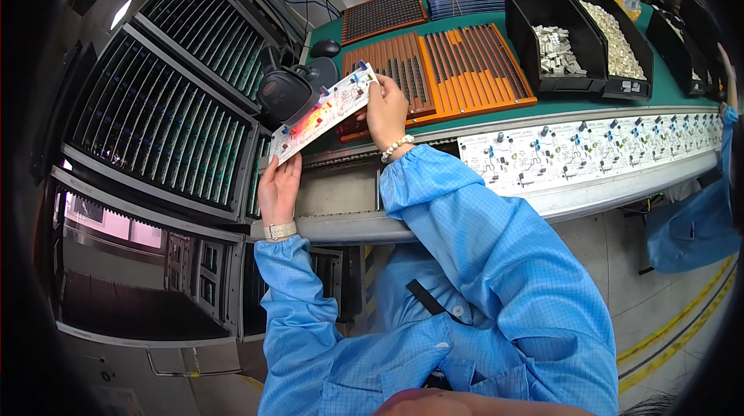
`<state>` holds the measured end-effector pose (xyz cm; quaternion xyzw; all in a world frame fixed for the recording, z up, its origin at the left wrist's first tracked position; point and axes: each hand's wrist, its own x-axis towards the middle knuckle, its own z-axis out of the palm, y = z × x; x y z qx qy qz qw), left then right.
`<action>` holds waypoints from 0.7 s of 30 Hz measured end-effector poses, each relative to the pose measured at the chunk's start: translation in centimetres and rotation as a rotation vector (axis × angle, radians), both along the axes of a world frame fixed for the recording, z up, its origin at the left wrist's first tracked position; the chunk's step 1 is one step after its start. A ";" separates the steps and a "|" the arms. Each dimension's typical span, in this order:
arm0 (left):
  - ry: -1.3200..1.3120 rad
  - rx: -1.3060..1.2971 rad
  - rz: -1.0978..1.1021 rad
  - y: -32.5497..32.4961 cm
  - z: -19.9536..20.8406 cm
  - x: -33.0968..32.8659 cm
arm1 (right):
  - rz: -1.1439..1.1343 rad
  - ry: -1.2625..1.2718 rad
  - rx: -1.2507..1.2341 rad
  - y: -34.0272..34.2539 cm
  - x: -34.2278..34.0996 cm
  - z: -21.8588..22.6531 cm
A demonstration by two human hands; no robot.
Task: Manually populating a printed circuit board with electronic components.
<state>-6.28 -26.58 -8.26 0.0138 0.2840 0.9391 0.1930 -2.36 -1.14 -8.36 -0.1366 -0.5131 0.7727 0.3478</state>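
White circuit board (328, 113) under the black scanner (284, 94), red light (311, 118) right across it!
Right hand (387, 112) pinches its upper end, left hand (280, 193) its lower, board tilted left of the orange slotted tray (474, 98) on the green surface (330, 29).

A circuit board (339, 106) is held before a scanner (285, 96), between the left hand (279, 189) at its near end and the right hand (387, 112) at its far end. Racks (155, 117) are placed at the left. On the table (554, 101), trays (469, 71) are laid beyond the right hand, with bins (572, 83) to their right. On the conveyor (333, 227), a board panel (589, 150) is set nearer.
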 end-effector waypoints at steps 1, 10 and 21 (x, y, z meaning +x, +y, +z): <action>-0.001 -0.009 -0.018 1.0 0.3 0.1 | -0.110 0.006 0.051 0.8 -0.7 -0.6; 0.038 -0.048 -0.131 4.6 0.8 1.1 | -0.477 -0.084 0.086 3.1 0.5 1.2; 0.092 -0.117 -0.119 6.0 1.0 0.3 | -0.406 -0.126 -0.034 4.1 1.5 2.8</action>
